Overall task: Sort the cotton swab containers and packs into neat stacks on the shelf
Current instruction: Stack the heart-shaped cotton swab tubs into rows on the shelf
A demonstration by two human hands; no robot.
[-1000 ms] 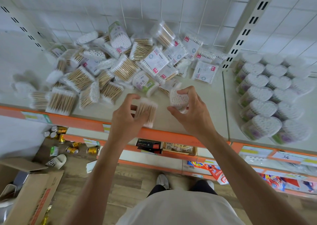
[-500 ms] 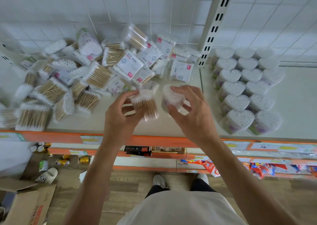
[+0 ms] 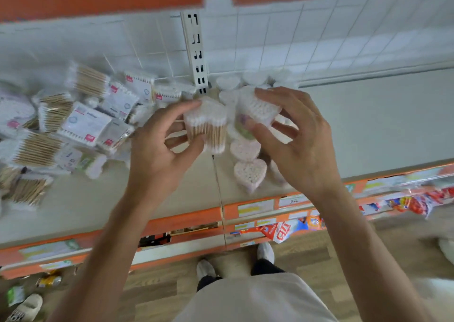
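Both hands have swung right to the heart tubs [image 3: 249,174]: left hand [image 3: 157,149] holds a wooden-swab tub [image 3: 206,127], right hand [image 3: 294,144] a heart tub [image 3: 255,110], ready to stack.

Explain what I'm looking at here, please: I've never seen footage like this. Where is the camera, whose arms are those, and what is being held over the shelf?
There is no machine: these are a person's two bare arms, filmed by one wide-angle camera worn on the head and looking down. That is why you see the shoes and floor at the bottom.

The left hand grips a clear heart-shaped container of wooden-stick cotton swabs. The right hand grips a clear heart-shaped container of white cotton swabs with a coloured label.

Below them is a pale shop shelf with an orange front edge. On its left lies a loose jumbled heap of flat swab packs and wooden-stick bundles. Under the right hand stand tidy rows of heart-shaped swab containers, partly hidden. The picture is motion-blurred, so labels cannot be read.
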